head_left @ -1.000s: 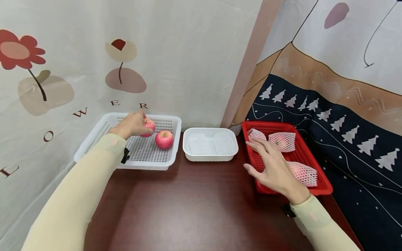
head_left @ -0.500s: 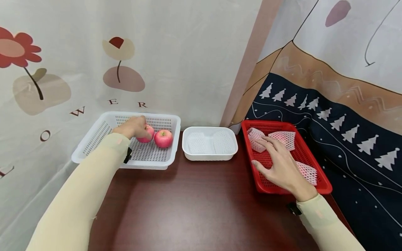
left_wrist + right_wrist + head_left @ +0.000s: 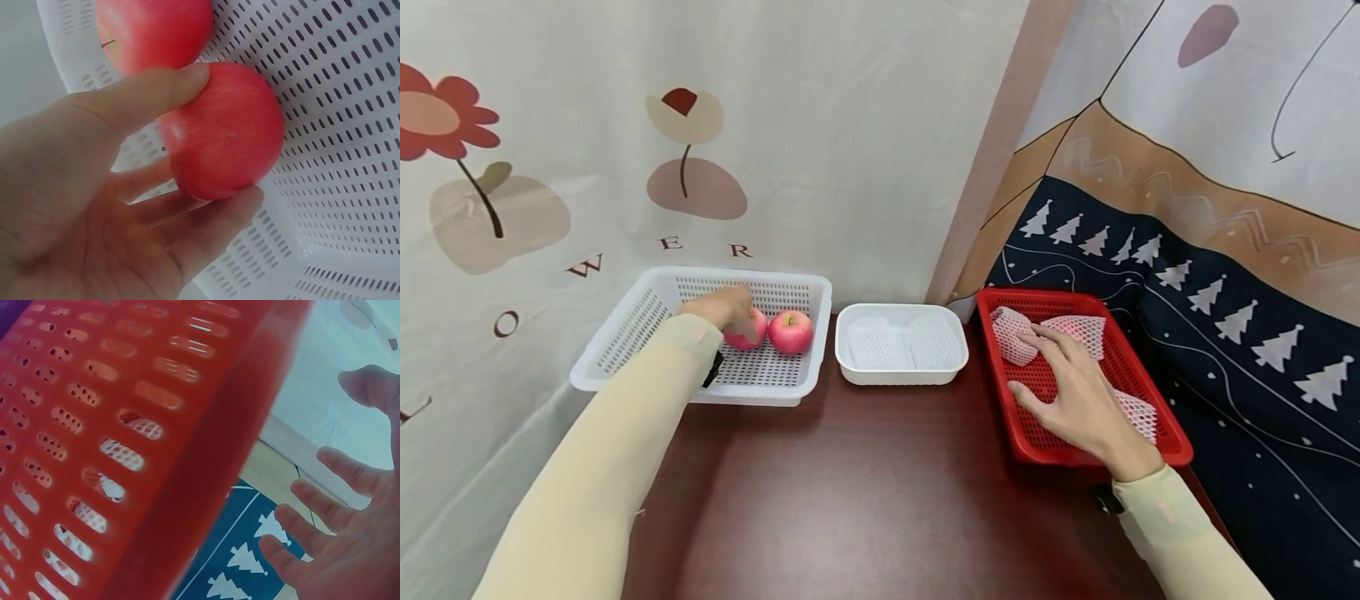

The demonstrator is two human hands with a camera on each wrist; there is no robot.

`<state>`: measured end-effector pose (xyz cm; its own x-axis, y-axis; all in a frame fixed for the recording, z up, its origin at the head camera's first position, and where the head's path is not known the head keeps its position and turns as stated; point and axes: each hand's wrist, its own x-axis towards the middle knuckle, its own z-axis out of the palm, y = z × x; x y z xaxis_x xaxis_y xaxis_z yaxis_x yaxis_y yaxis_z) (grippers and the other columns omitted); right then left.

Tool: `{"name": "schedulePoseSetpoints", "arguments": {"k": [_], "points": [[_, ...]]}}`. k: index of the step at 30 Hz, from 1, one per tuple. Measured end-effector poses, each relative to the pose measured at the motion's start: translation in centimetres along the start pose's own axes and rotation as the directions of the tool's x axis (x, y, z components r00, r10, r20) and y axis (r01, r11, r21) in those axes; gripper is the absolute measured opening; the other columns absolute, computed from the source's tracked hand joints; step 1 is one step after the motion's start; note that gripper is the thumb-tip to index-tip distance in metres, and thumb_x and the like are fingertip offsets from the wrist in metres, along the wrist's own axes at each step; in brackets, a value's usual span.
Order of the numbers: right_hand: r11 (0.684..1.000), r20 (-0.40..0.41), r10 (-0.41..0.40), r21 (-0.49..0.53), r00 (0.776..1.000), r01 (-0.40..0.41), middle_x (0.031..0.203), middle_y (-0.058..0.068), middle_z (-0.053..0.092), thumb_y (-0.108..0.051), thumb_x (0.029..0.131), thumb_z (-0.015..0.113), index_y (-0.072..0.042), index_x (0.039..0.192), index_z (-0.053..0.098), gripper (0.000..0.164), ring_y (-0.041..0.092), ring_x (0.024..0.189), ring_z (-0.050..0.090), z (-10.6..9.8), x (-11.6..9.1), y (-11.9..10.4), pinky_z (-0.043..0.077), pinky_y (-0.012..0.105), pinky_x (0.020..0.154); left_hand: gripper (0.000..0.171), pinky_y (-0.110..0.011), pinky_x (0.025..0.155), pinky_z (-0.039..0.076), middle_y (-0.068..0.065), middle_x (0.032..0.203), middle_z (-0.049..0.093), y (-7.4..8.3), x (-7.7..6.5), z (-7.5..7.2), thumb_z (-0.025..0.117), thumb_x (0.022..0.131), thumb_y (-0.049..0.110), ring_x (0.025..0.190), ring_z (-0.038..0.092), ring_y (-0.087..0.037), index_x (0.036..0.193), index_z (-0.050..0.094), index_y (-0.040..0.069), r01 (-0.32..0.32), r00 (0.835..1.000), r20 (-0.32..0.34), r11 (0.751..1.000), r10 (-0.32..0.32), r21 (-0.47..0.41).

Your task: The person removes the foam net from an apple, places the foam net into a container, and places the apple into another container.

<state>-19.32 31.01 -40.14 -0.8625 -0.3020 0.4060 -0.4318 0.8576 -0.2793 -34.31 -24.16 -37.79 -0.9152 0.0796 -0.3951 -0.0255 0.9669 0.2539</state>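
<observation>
- Apple sits in the white basket, pinched between thumb and curled fingers of the left hand; the head view hides most of it behind that hand.
- Second apple lies just beside it, cut off at the left wrist view's top.
- Right hand hovers spread and relaxed over the red basket, above foam nets; whether it touches them cannot be told.

In the head view the left hand covers most of the held apple, and the right hand hides much of the netted fruit at five o'clock in the red basket. In the left wrist view the second apple is cut off at twelve o'clock. In the right wrist view the red basket wall is blurred, and the net behind its slots cannot be made out.
</observation>
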Motion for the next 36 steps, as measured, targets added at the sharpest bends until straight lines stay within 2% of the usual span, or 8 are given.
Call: {"name": "schedulePoseSetpoints", "arguments": {"k": [4,8,13,21,27,29,31,36], "points": [[1.000,0.004,0.002,0.002,1.000,-0.002,0.173,0.020,0.056,-0.034,0.100,0.088,-0.011,0.163,0.064,0.071,0.045,0.158,0.052,0.1,0.1,0.0,0.045,0.080,0.127,0.038,-0.045,0.088,0.052,-0.014,0.106,0.062,0.2,-0.1,-0.1,0.090,0.094,0.019,0.102,0.060,-0.030,0.114,0.061,0.004,0.003,1.000,-0.005,0.999,-0.003,0.035],[1.000,0.014,0.012,0.001,1.000,-0.012,0.173,0.021,0.056,-0.034,0.101,0.087,-0.012,0.164,0.063,0.072,0.046,0.159,0.051,0.1,0.1,0.0,0.044,0.081,0.128,0.044,-0.045,0.088,0.054,-0.016,0.111,0.065,0.1,-0.5,-0.2,0.090,0.095,0.021,0.103,0.061,-0.031,0.123,0.064,0.000,0.001,1.000,0.002,0.999,-0.001,0.046],[1.000,0.023,0.025,-0.003,0.999,-0.025,0.173,0.022,0.056,-0.033,0.100,0.088,-0.011,0.165,0.062,0.074,0.047,0.158,0.051,0.0,0.1,0.2,0.044,0.081,0.128,0.055,-0.050,0.098,0.055,-0.021,0.121,0.065,-0.4,-0.7,0.1,0.090,0.097,0.025,0.115,0.061,-0.037,0.134,0.061,-0.001,-0.009,1.000,0.009,0.999,0.008,0.035],[0.999,0.034,0.052,0.003,0.998,-0.052,0.173,0.024,0.055,-0.030,0.100,0.089,-0.010,0.165,0.061,0.073,0.050,0.158,0.051,-0.3,0.1,0.8,0.042,0.082,0.128,0.053,-0.058,0.108,0.055,-0.025,0.129,0.066,-0.5,-1.8,0.3,0.081,0.101,0.030,0.120,0.060,-0.042,0.137,0.060,-0.002,-0.044,0.998,-0.037,0.998,0.046,0.039],[0.998,0.038,0.059,0.003,0.998,-0.059,0.171,0.024,0.057,-0.031,0.101,0.087,-0.010,0.165,0.062,0.072,0.051,0.154,0.053,-0.5,0.2,1.5,0.044,0.082,0.125,0.069,-0.070,0.130,0.047,-0.035,0.157,0.062,0.0,-2.8,0.1,0.071,0.109,0.032,0.143,0.060,-0.050,0.162,0.051,-0.009,-0.110,0.992,-0.057,0.993,0.112,0.032],[0.997,0.055,0.080,0.002,0.995,-0.080,0.172,0.024,0.056,-0.032,0.102,0.086,-0.011,0.166,0.060,0.072,0.052,0.155,0.052,-0.6,0.2,1.8,0.043,0.083,0.126,0.076,-0.073,0.134,0.043,-0.035,0.166,0.058,0.2,-3.3,0.1,0.069,0.112,0.035,0.152,0.057,-0.052,0.170,0.045,-0.008,-0.120,0.990,-0.071,0.992,0.123,0.035],[0.993,0.090,0.113,0.001,0.989,-0.114,0.173,0.023,0.053,-0.034,0.105,0.084,-0.014,0.169,0.057,0.073,0.052,0.157,0.050,-0.7,0.2,2.2,0.041,0.084,0.126,0.079,-0.075,0.133,0.042,-0.035,0.168,0.056,0.3,-3.9,0.0,0.068,0.113,0.038,0.153,0.057,-0.053,0.172,0.042,-0.007,-0.127,0.988,-0.079,0.991,0.129,0.036],[0.980,0.190,0.198,-0.025,0.962,-0.197,0.179,0.025,0.045,-0.041,0.108,0.081,-0.017,0.176,0.048,0.080,0.055,0.163,0.040,-1.1,0.2,3.0,0.037,0.089,0.127,0.080,-0.075,0.134,0.042,-0.032,0.176,0.051,0.7,-5.3,-0.1,0.064,0.109,0.035,0.160,0.052,-0.053,0.174,0.041,-0.006,-0.171,0.977,-0.119,0.984,0.175,0.040]]}}
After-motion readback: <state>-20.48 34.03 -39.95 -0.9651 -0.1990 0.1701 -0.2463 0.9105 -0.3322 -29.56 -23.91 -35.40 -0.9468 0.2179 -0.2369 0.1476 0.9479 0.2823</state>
